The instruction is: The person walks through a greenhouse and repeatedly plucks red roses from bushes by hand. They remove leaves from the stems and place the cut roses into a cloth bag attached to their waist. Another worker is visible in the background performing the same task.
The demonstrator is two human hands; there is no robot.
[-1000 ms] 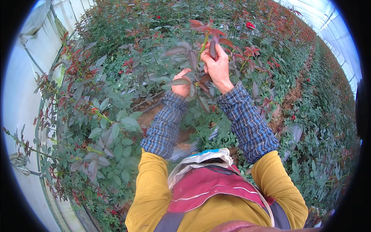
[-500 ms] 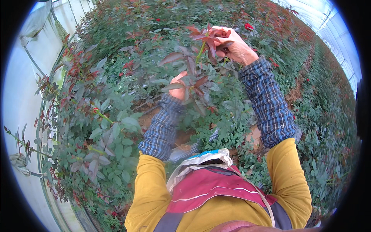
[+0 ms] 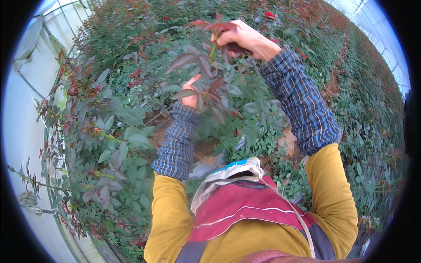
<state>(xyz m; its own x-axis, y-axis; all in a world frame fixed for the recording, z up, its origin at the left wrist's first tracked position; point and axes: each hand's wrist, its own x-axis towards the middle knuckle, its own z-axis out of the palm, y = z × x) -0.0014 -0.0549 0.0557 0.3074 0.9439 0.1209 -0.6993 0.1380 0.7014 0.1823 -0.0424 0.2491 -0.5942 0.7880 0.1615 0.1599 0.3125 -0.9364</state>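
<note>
A rose shoot point(image 3: 213, 51) stands upright ahead of me, with a bright green stem and dark reddish leaves. My right hand point(image 3: 246, 39) has its thumb and fingers closed on the shoot near its top, just under the red tip leaves point(image 3: 215, 25). Lower down and to the left, my left hand point(image 3: 191, 91) is beside the same shoot, partly behind its dark leaves point(image 3: 214, 90). One digit of it points up; the other fingers are hidden, so its grip does not show.
Dense rose bushes point(image 3: 131, 171) surround me, with a red bloom point(image 3: 269, 15) farther off. A pale plastic wall point(image 3: 26, 118) runs along the left. At my waist hangs a maroon apron point(image 3: 245, 204) with a whitish bag point(image 3: 206, 186) at its front.
My right hand has moved left against the shoot, its fingers now at the stem just below the tip leaves. The left hand stays beside the lower leaves. The whole view has shifted slightly.
</note>
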